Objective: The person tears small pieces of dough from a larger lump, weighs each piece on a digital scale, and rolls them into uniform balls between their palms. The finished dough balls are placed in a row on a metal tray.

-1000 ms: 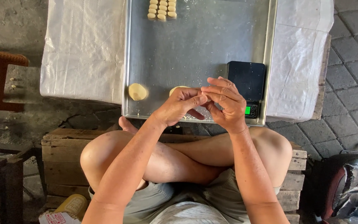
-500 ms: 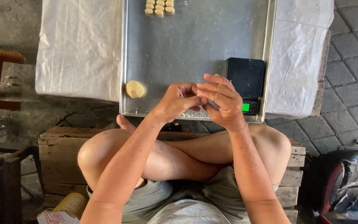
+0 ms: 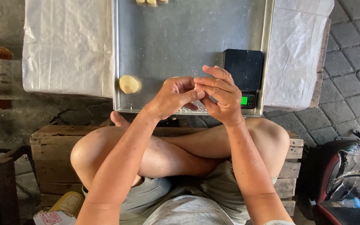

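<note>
Above the metal tray (image 3: 188,41), both hands' fingers (image 3: 213,83) pressed together, whatever they pinch hidden.

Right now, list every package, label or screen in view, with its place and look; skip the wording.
Small green lit screen: front of the flat black digital scale, right of the right hand.
Yellow packet with red and white label: bottom left, on the ground beside the wooden crate.

Soft, even daylight, no hard shadows; mild sheen on metal tray (image 3: 180,46); sharp focus, slight wide-angle stretch at edges.
</note>
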